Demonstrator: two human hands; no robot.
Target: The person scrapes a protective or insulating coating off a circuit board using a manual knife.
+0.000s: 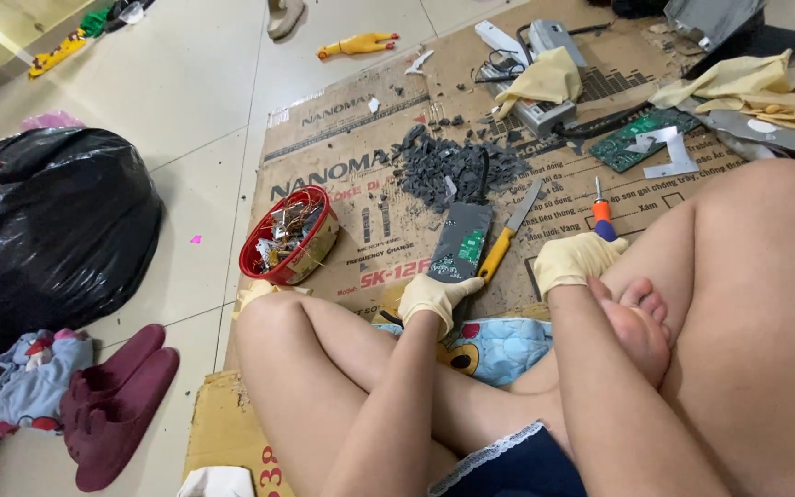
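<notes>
I sit cross-legged on flattened cardboard point(342, 147). My left hand point(432, 296), in a pale yellow glove, rests at the near end of a dark circuit board point(462, 241) lying on the cardboard, fingers touching it. Beside the board lies a knife with a yellow handle point(508, 235). My right hand point(574, 260), also gloved, is curled near my knee, close to a screwdriver with an orange and blue handle point(603, 213); whether it grips anything I cannot tell.
A red bowl point(280, 265) of metal scraps stands left of the board. A heap of dark broken pieces point(453, 166) lies beyond. A green circuit board point(641, 138), yellow cloths point(766, 92), a black bag point(57, 221) and maroon slippers point(117, 400) surround me.
</notes>
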